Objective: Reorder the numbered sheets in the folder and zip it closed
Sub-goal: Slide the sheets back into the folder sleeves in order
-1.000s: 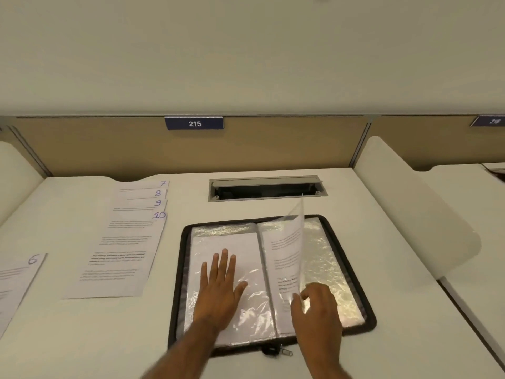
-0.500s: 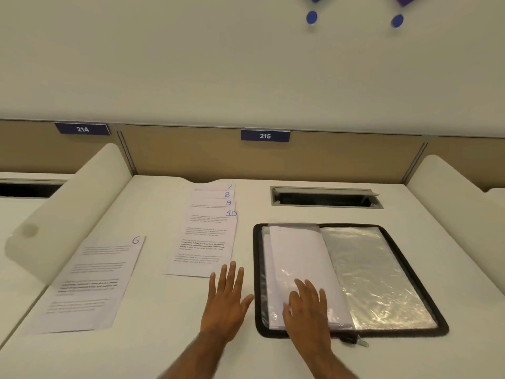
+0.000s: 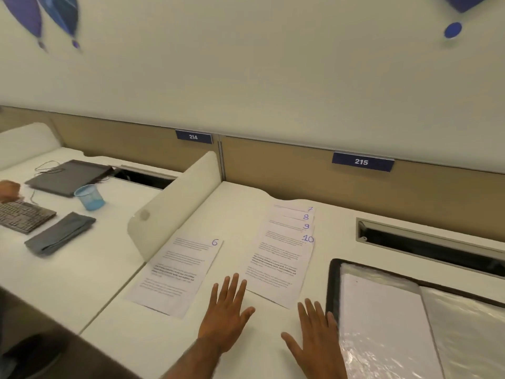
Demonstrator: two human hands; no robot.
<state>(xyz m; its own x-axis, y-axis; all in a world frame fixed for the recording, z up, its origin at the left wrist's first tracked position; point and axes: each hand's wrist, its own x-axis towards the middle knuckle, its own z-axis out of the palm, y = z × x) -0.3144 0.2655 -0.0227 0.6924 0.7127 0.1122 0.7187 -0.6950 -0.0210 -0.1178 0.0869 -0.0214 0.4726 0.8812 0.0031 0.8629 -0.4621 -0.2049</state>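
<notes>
1. The black zip-edged folder (image 3: pixel 332 291) lay open at the lower right of the frame, with a white page showing in its left clear sleeve.
2. The fanned stack of white sheets numbered 7 to 10 (image 3: pixel 281 258) lay at centre. The white sheet numbered 6 (image 3: pixel 177 272) lay apart, further left.
3. The left hand (image 3: pixel 226 315) was spread flat and held nothing, its fingertips just beside the stack's lower edge.
4. The right hand (image 3: pixel 317 340), also spread and empty, was just beside the folder's left edge.
5. Everything sat on the white desk (image 3: pixel 240 203).

Sheet 6 (image 3: pixel 177 272) left of stack 7-10 (image 3: pixel 282 258); folder (image 3: pixel 410 318) right; both hands before stack.
</notes>
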